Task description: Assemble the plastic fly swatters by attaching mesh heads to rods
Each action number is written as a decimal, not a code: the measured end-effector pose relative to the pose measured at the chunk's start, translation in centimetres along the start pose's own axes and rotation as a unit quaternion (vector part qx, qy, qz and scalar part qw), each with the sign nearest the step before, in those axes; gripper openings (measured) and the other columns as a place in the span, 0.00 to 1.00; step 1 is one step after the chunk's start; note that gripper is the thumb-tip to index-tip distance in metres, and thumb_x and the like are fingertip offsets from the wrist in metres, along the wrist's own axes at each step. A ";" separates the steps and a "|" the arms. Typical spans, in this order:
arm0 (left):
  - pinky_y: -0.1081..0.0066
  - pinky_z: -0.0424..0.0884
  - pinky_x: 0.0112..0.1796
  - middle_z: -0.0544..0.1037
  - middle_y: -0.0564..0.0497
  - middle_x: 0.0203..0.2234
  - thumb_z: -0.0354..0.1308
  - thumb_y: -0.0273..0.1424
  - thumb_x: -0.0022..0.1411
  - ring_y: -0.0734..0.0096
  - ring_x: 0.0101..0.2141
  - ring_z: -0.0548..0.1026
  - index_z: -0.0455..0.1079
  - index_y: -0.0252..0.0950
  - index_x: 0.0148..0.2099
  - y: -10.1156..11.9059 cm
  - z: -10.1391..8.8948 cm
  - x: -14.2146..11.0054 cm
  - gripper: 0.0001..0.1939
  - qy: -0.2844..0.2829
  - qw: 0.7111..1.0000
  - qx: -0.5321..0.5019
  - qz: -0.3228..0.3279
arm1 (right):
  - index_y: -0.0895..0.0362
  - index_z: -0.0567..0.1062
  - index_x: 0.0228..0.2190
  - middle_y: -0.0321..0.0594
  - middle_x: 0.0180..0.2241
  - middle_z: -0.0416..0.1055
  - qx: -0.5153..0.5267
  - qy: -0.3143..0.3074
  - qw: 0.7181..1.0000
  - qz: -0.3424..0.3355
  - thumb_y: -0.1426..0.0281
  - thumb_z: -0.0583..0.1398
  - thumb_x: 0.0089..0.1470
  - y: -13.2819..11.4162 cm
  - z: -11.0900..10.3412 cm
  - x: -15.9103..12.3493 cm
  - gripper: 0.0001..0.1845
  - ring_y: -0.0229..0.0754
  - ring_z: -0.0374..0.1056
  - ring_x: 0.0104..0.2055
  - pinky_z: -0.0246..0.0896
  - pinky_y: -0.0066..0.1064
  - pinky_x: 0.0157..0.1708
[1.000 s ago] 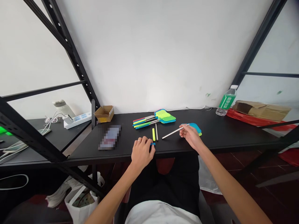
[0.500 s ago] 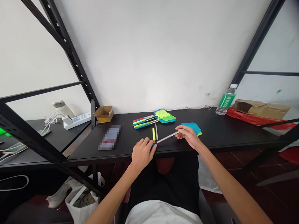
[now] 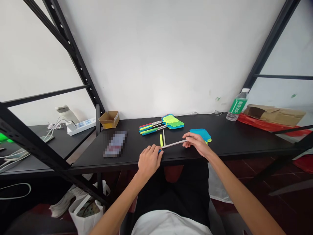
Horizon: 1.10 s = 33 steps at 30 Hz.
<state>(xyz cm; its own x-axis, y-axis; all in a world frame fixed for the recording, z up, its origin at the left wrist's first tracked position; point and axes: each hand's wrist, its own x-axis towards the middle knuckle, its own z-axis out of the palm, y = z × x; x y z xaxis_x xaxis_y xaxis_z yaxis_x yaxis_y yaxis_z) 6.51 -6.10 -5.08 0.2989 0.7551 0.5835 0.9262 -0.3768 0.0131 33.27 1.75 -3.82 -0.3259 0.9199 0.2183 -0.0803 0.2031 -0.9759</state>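
My left hand [image 3: 150, 160], a ring on one finger, is closed on a blue handle [image 3: 159, 150]; only its tip shows. A thin silver rod [image 3: 174, 143] meets that tip and runs to my right hand [image 3: 195, 144], whose fingers pinch its far end. Whether the rod sits inside the handle I cannot tell. Just beyond my left hand lie a loose yellow handle [image 3: 161, 140] and another metal rod [image 3: 164, 137]. Flat blue fly swatter heads [image 3: 201, 133] with a yellow-green one below them rest beside my right hand. Farther back is a pile of fly swatters [image 3: 158, 126].
On the black table [image 3: 137, 153] a phone [image 3: 115, 144] and a small open cardboard box [image 3: 109, 119] lie to the left. At the right stand a water bottle [image 3: 237, 105] and a cardboard carton [image 3: 274, 114] on red plastic. Black metal posts [image 3: 80, 68] flank the table.
My right hand has shifted slightly left and down, so the rod lies at a flatter angle and its near end is closer to my left hand. The left hand has barely moved.
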 end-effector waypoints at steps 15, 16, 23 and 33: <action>0.64 0.66 0.38 0.78 0.47 0.39 0.43 0.37 0.73 0.61 0.38 0.74 0.64 0.39 0.55 -0.1 0.5 -0.1 0.15 0.015 1.000 -0.001 -0.021 | 0.56 0.79 0.34 0.42 0.25 0.76 -0.035 -0.033 0.999 -0.014 0.55 0.60 0.58 0.2 -0.2 0.1 0.17 0.42 0.70 0.28 0.59 0.32 0.30; 0.64 0.66 0.38 0.78 0.48 0.38 0.43 0.36 0.73 0.61 0.38 0.74 0.66 0.40 0.54 -0.1 0.5 -0.1 0.15 0.014 1.000 0.002 -0.018 | 0.56 0.79 0.34 0.42 0.24 0.76 -0.040 -0.036 0.998 -0.016 0.55 0.59 0.58 0.2 -0.2 0.1 0.18 0.42 0.70 0.28 0.59 0.32 0.30; 0.65 0.65 0.37 0.77 0.48 0.35 0.43 0.35 0.73 0.63 0.35 0.73 0.69 0.39 0.49 -0.3 0.6 -0.2 0.15 0.007 1.000 0.003 0.006 | 0.56 0.77 0.35 0.43 0.25 0.76 -0.051 -0.058 0.997 -0.025 0.55 0.57 0.61 0.1 -0.2 -0.1 0.19 0.42 0.69 0.28 0.58 0.32 0.31; 0.65 0.63 0.36 0.77 0.49 0.35 0.43 0.36 0.73 0.63 0.35 0.72 0.69 0.41 0.49 -0.3 0.4 -0.1 0.14 -0.008 1.000 0.009 0.017 | 0.57 0.77 0.36 0.42 0.26 0.76 -0.057 -0.078 0.995 -0.023 0.57 0.55 0.63 0.0 -0.3 0.0 0.18 0.42 0.69 0.29 0.58 0.33 0.32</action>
<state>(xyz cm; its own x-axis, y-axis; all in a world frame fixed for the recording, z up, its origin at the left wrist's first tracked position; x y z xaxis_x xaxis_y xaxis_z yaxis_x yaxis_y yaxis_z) 6.29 -5.83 -5.44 0.3342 0.7503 0.5703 0.9194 -0.3927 -0.0221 33.59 1.86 -3.86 -0.4666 0.8477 0.2525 0.0067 0.2889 -0.9573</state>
